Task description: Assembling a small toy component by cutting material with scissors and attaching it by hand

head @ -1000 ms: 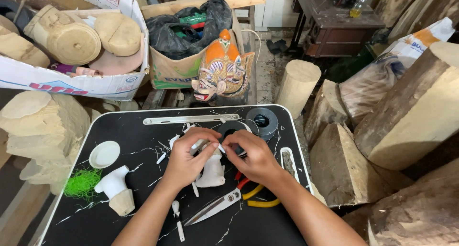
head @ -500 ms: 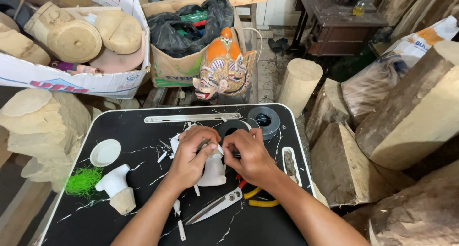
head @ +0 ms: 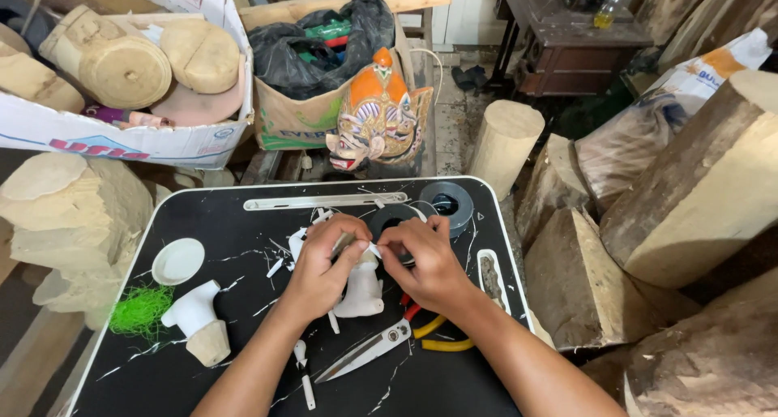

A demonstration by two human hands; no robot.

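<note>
Both hands meet over the middle of a black table top (head: 243, 384). My left hand (head: 324, 263) and my right hand (head: 425, 263) pinch a small white piece (head: 372, 249) between their fingertips. Just below them stands a white carved figure piece (head: 362, 291), partly hidden by the hands. Scissors (head: 365, 354) lie open-bladed near my left forearm, and yellow-handled pliers (head: 433, 336) lie under my right wrist. White strips and scraps are scattered around.
A white lid (head: 178, 260), a white-and-wood carved part (head: 194, 320) and green fibre (head: 139, 310) lie at the left. Black tape rolls (head: 446, 202) and a metal ruler (head: 324, 200) sit at the far edge. A painted mask (head: 377, 117), boxes of carved wood (head: 121, 60) and logs (head: 689, 190) surround the table.
Both hands have drawn slightly closer together over the white figure piece; the fingertips now meet on the small white piece. Nothing else on the table moved.
</note>
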